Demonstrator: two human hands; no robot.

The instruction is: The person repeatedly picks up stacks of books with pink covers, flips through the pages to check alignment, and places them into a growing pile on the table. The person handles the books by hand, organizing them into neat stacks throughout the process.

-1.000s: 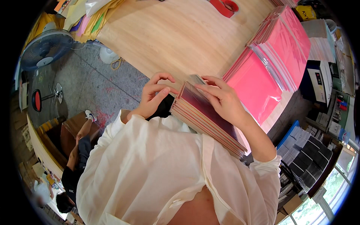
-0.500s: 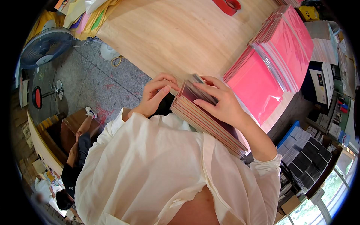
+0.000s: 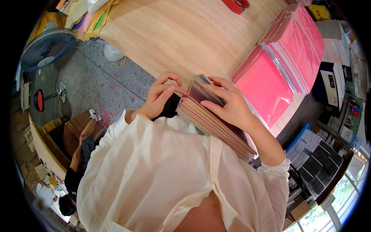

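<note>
A thick stack of thin flat packs with pink and pale edges (image 3: 216, 127) lies at the near table edge, against my shirt. Its top is dark and glossy, like clear film. My left hand (image 3: 159, 96) is at the stack's far left corner. Its index fingertip touches that corner, the other fingers are bent and apart, and nothing shows in its grip. Over the top of the stack, my right hand (image 3: 230, 102) is closed with thumb and fingers round a narrow grey flat piece (image 3: 204, 78), whose kind I cannot make out. The palm hides part of it.
Pink film-wrapped packs (image 3: 266, 91) are piled on the wooden table (image 3: 174, 38) to the right. A red tape roll (image 3: 236, 5) lies at the far side. A fan (image 3: 47, 48) and a stool (image 3: 44, 99) stand left; a seated person (image 3: 83, 154) is lower left.
My left index finger has moved slightly right and down onto the stack's corner, and its other fingers have curled more. My right hand has barely shifted.
</note>
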